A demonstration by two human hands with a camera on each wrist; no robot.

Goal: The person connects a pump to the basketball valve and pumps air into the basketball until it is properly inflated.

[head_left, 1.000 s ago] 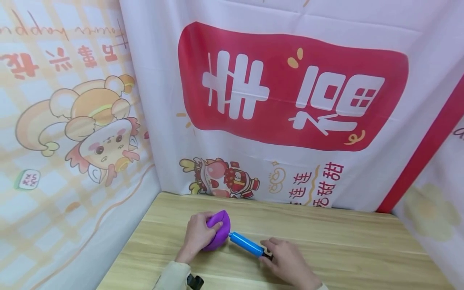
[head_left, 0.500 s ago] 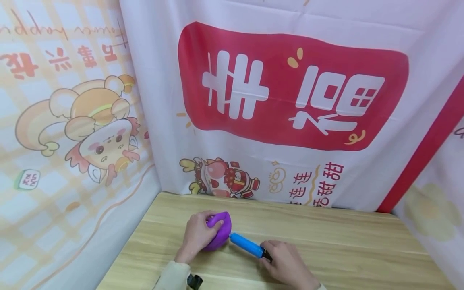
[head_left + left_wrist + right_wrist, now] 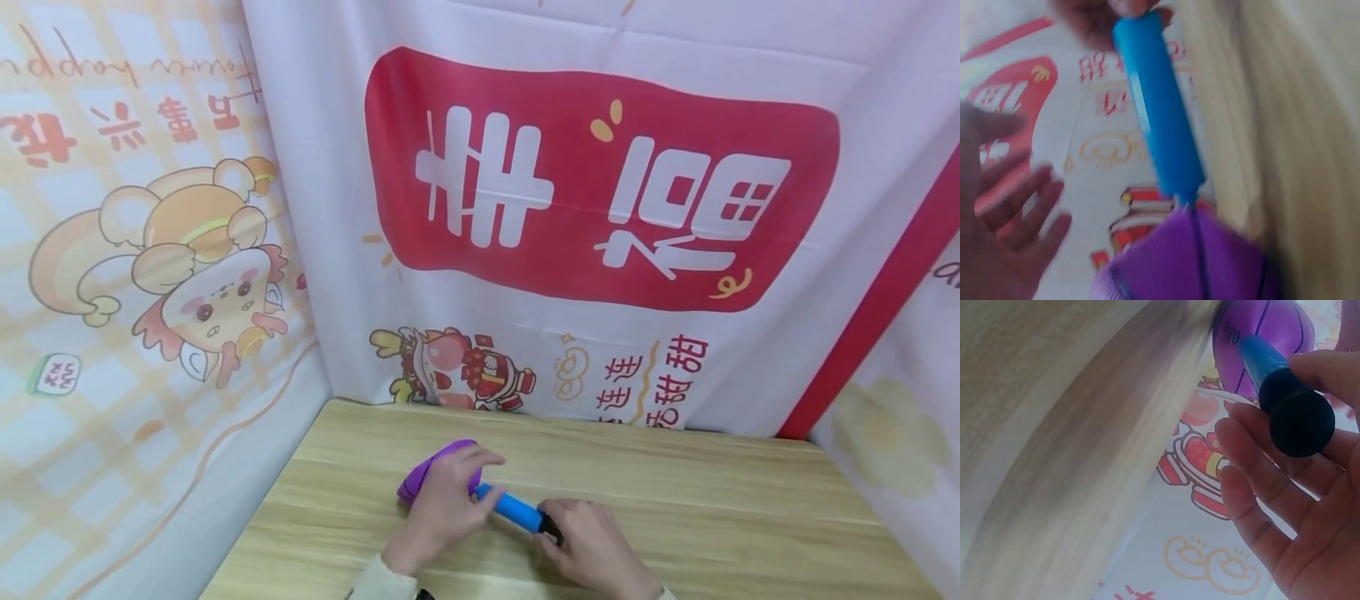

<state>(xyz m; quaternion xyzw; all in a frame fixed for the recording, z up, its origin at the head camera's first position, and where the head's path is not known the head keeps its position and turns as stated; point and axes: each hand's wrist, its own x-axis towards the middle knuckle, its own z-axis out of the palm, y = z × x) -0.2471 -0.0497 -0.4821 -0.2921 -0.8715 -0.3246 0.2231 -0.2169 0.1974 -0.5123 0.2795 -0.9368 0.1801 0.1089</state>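
A soft, partly deflated purple ball (image 3: 422,478) with dark seams lies on the table, partly hidden behind my left hand (image 3: 448,498). In the left wrist view that hand has its fingers spread and loosely bent, beside the ball (image 3: 1160,265) and the blue hand pump (image 3: 1159,106). The pump's thin needle tip meets the ball at a seam. My right hand (image 3: 596,542) grips the black handle end of the pump (image 3: 516,510). From the right wrist, the thumb and index finger pinch the black handle (image 3: 1302,424), the other fingers curving below it.
The wooden table (image 3: 720,508) meets a white cloth backdrop (image 3: 570,325) printed with red lettering behind it. A checked cloth (image 3: 172,275) hangs along the left side, and another cloth (image 3: 900,467) along the right.
My left hand has let go of the ball and moved right, over its near side toward the needle end. The ball has turned slightly. My right hand keeps its grip on the pump.
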